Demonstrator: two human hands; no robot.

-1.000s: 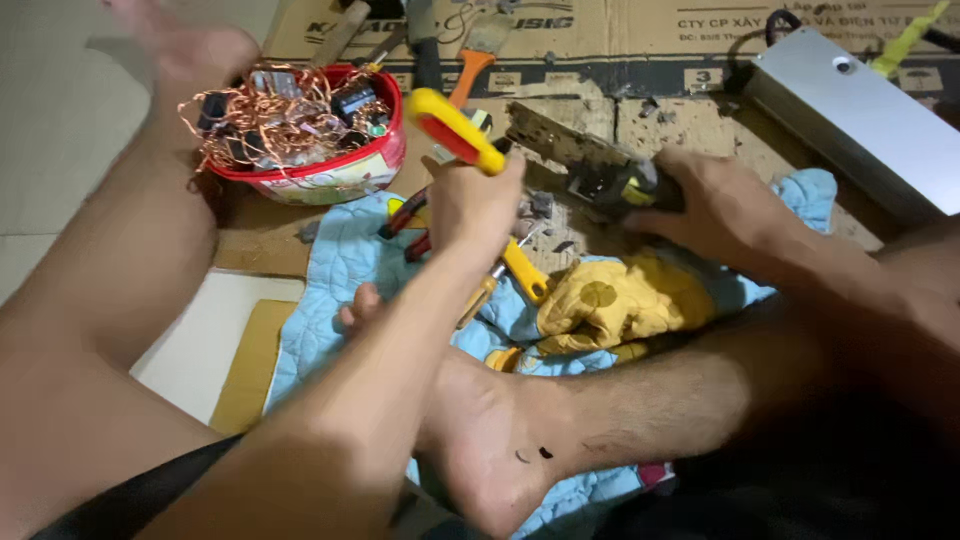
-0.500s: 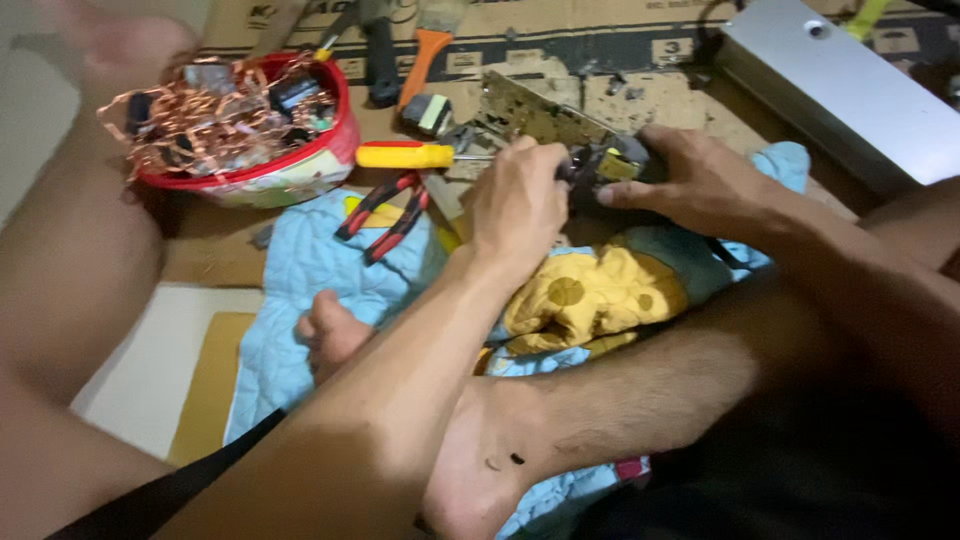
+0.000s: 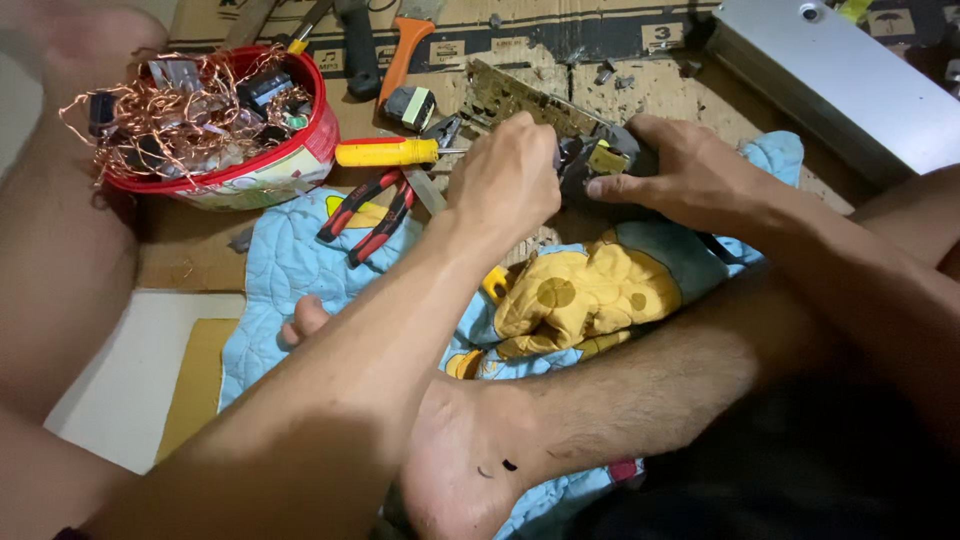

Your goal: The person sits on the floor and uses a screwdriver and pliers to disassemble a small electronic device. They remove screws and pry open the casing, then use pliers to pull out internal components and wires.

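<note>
1. Lying under both hands on the cardboard sheet (image 3: 620, 100), the circuit board (image 3: 520, 100) has its long axis running from upper left toward lower right, its far end pointing at the sheet's top edge, its near end carrying a dark component (image 3: 600, 165).
2. Left hand (image 3: 505, 185): clenched into a fist at the board's near end; what it grips cannot be told. One second ago it held the yellow-handled screwdriver (image 3: 390, 152) raised; that tool now lies flat beside the fist.
3. Right hand (image 3: 690, 175): grasping the dark component, thumb laid along it, as in both earlier frames.
4. Red-handled pliers (image 3: 370, 210): on the blue quilted cloth (image 3: 280, 260), just below the screwdriver.
5. Red bowl (image 3: 310, 150) of copper wire scrap: toward the sheet's left edge.
6. Grey metal case (image 3: 850, 90): upper right corner.
</note>
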